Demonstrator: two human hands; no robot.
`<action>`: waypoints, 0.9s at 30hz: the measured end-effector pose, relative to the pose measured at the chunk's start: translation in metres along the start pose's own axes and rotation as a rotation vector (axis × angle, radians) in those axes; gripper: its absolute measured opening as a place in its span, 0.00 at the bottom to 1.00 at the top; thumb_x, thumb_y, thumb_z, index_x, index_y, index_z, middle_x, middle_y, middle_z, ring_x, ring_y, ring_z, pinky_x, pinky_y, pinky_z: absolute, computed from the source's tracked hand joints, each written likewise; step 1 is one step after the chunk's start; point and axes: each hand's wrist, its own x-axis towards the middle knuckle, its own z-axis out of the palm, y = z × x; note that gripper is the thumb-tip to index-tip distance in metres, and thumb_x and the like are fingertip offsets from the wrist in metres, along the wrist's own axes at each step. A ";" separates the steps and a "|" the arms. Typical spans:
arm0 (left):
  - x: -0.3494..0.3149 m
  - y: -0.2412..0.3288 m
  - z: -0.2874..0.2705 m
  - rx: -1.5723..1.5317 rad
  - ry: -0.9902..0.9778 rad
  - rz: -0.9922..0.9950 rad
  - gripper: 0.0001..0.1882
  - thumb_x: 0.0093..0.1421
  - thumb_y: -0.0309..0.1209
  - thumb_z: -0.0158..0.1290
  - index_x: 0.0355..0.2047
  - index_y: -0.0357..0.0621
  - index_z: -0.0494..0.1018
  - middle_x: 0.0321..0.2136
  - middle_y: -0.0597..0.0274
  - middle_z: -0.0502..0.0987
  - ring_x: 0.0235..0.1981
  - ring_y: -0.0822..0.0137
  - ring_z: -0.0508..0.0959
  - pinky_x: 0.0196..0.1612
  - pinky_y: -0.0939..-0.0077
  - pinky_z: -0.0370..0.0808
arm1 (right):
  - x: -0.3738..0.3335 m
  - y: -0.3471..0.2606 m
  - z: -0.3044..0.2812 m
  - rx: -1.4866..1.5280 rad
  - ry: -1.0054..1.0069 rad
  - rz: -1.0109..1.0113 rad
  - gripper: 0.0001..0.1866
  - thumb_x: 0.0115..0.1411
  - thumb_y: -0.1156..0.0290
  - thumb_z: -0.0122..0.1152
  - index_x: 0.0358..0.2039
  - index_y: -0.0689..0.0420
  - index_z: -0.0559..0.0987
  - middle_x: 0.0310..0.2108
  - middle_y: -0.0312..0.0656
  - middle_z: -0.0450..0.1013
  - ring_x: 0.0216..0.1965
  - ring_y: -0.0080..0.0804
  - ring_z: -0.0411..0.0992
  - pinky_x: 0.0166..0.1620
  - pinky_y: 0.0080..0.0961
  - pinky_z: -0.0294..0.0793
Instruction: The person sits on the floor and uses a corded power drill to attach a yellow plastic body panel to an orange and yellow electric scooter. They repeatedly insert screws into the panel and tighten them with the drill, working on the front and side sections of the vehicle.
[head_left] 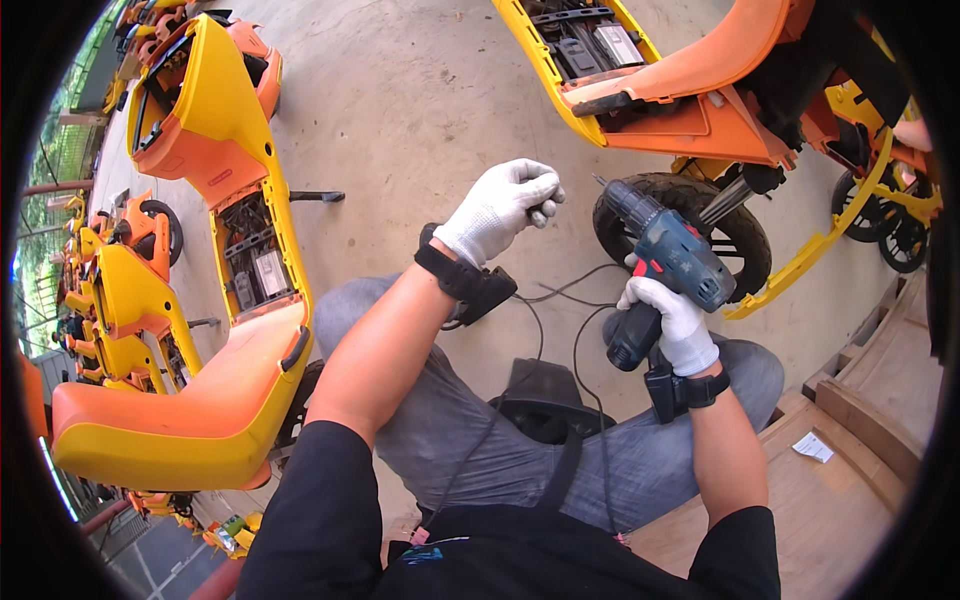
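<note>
A blue and black cordless drill [685, 262] is in my right hand [677, 322], which wears a white glove and wraps round its grip. The drill's chuck points up and to the left, in front of a black scooter wheel [758, 238]. My left hand [505, 212], also gloved in white, is raised over the floor left of the drill's tip. Its fingers are curled together; whatever they may hold is hidden. Above the wheel is an orange and yellow scooter body [690, 120] with an exposed compartment.
At left stands another yellow and orange scooter [180, 415] with its kickstand [318, 196] out. More scooters [130, 300] line up beyond it. Black cables [575, 345] hang near my knees. Wooden boards [850, 480] with a paper slip [812, 447] lie at lower right.
</note>
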 end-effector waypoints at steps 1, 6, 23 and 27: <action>0.001 -0.001 0.000 0.021 0.005 0.000 0.10 0.67 0.31 0.53 0.45 0.38 0.71 0.32 0.64 0.75 0.28 0.77 0.73 0.31 0.83 0.71 | -0.001 -0.001 0.000 0.006 -0.010 -0.017 0.15 0.59 0.73 0.60 0.46 0.64 0.75 0.33 0.39 0.75 0.31 0.24 0.74 0.39 0.24 0.76; 0.004 -0.005 0.000 0.036 -0.015 0.027 0.09 0.66 0.32 0.54 0.42 0.41 0.71 0.31 0.65 0.75 0.28 0.78 0.72 0.30 0.83 0.70 | -0.005 -0.009 0.002 0.085 -0.073 -0.033 0.17 0.59 0.74 0.60 0.48 0.65 0.73 0.30 0.39 0.75 0.31 0.26 0.75 0.39 0.25 0.77; 0.012 -0.013 0.000 -0.089 -0.068 0.016 0.10 0.66 0.28 0.53 0.44 0.37 0.72 0.34 0.63 0.76 0.30 0.75 0.74 0.33 0.82 0.71 | -0.013 -0.015 0.001 0.093 -0.114 0.058 0.21 0.56 0.74 0.61 0.49 0.67 0.71 0.26 0.39 0.73 0.30 0.29 0.74 0.39 0.27 0.75; 0.011 -0.012 0.000 -0.092 -0.079 0.001 0.09 0.67 0.30 0.53 0.43 0.38 0.72 0.33 0.64 0.75 0.29 0.77 0.72 0.32 0.84 0.70 | -0.013 -0.016 0.001 0.068 -0.130 0.053 0.21 0.56 0.74 0.61 0.49 0.67 0.71 0.26 0.39 0.73 0.30 0.29 0.75 0.39 0.28 0.76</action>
